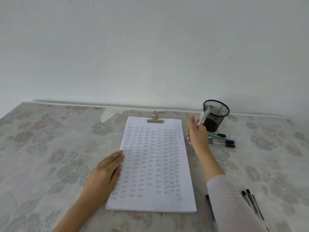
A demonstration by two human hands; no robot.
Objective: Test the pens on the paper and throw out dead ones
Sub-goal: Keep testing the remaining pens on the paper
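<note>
The paper (151, 164) carries the handwritten word "test", repeated in many rows.

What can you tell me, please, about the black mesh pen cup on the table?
The black mesh pen cup is a round wire-mesh cylinder with a solid rim, seemingly metal. It stands upright on the floral tablecloth near the wall, right of the clipped paper, behind several loose pens. The pen gripped by the right hand overlaps its rim; contact cannot be told.
</note>
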